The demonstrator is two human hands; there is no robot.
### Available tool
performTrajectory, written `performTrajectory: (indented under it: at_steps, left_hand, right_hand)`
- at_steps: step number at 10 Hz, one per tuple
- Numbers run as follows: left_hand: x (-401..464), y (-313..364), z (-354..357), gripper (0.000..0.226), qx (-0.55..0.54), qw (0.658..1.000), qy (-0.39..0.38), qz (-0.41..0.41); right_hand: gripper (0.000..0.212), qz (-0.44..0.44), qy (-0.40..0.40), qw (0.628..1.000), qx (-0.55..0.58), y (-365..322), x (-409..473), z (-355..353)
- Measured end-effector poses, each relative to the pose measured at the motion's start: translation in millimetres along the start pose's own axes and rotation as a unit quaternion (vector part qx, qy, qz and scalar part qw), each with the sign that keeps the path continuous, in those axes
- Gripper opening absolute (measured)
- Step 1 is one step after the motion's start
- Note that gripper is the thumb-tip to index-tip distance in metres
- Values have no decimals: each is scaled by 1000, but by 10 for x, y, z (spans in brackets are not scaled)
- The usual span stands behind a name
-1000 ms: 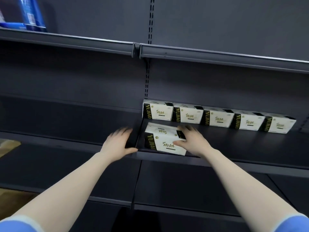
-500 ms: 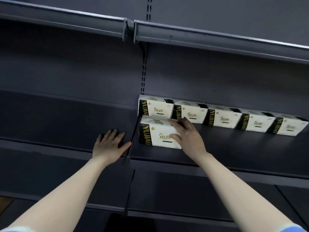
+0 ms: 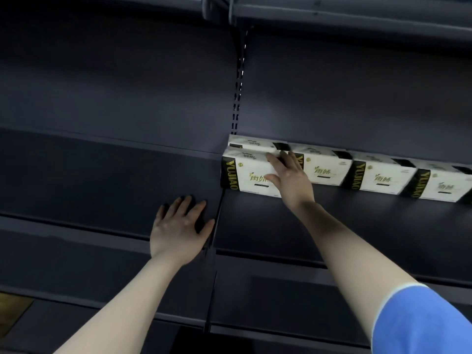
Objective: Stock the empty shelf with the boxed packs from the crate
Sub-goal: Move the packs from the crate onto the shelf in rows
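A white boxed pack with a black "YUJAO" end [image 3: 246, 175] stands at the left end of the dark shelf [image 3: 357, 226], right in front of another pack [image 3: 251, 142]. My right hand [image 3: 288, 176] grips its right side, fingers over the top edge and thumb on the front face. More white packs [image 3: 383, 178] run in a row along the back wall to the right. My left hand [image 3: 178, 226] lies flat, fingers spread, on the neighbouring shelf panel [image 3: 102, 180] to the left. The crate is out of view.
An upper shelf [image 3: 332, 14] overhangs the row. A slotted upright [image 3: 238, 85] divides the two bays. Lower shelves [image 3: 281, 297] run beneath my arms. A patch of wooden floor [image 3: 12, 310] shows at the lower left.
My right hand has pushed the front pack back from the shelf's front edge until it sits against the back row. My left hand has settled flat on the left shelf panel.
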State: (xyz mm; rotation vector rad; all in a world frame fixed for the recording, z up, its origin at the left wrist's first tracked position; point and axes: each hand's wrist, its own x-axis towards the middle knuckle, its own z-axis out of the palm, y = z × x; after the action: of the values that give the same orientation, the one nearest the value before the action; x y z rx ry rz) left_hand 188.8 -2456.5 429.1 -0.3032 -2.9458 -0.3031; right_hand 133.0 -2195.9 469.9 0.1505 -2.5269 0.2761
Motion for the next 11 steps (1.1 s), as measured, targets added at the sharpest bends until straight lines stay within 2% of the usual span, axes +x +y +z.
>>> performTrajectory:
  at_steps: [8, 9, 10, 11]
  left_hand:
    - [-10, 4, -16, 57, 3, 1000, 1, 0]
    - [-1, 1, -5, 64, 2, 1000, 3, -2]
    - [5, -1, -7, 59, 7, 1000, 1, -3]
    - [8, 1, -27, 56, 4, 1000, -5, -1]
  right_hand:
    - [44, -14, 8, 1000, 24, 125, 97, 40]
    - [45, -9, 4, 1000, 16, 130, 101, 41]
    - [54, -1, -25, 999, -25, 103, 108, 11]
    - [73, 35, -27, 998, -47, 25, 28, -77]
